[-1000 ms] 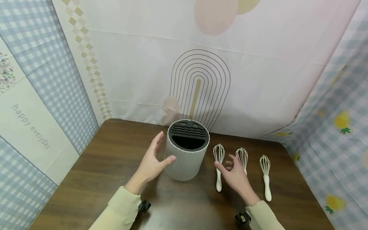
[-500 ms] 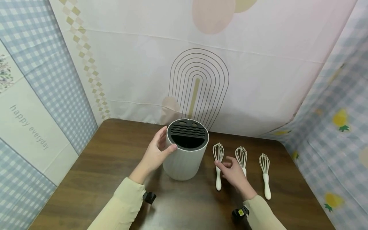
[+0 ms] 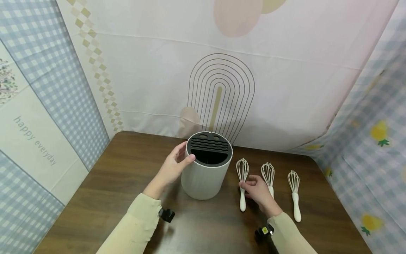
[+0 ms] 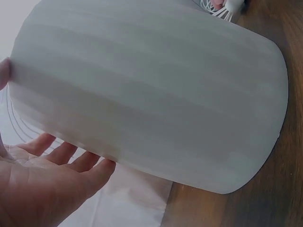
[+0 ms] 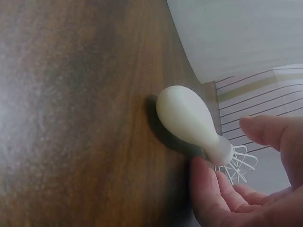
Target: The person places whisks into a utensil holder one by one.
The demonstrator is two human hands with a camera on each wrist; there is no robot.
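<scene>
A round, pale grey knife holder with a black slotted top stands on the table. My left hand holds its left side, thumb at the rim and fingers round the far side; the left wrist view shows the fingertips against the wall. To the right, a white whisk lies with its wires pointing away. Around its neck hovers my right hand. In the right wrist view the thumb is apart from the whisk handle, and the fingers are close beside the neck on the other side.
A second whisk lies just past my right hand, its handle partly hidden by the hand. Farther right is a third whisk. A printed white cloth hangs behind the brown wooden table.
My left hand has moved right and up onto the knife holder, from apart to touching it. The right hand has shifted slightly, its thumb and fingers closer together at the nearest whisk's neck.
</scene>
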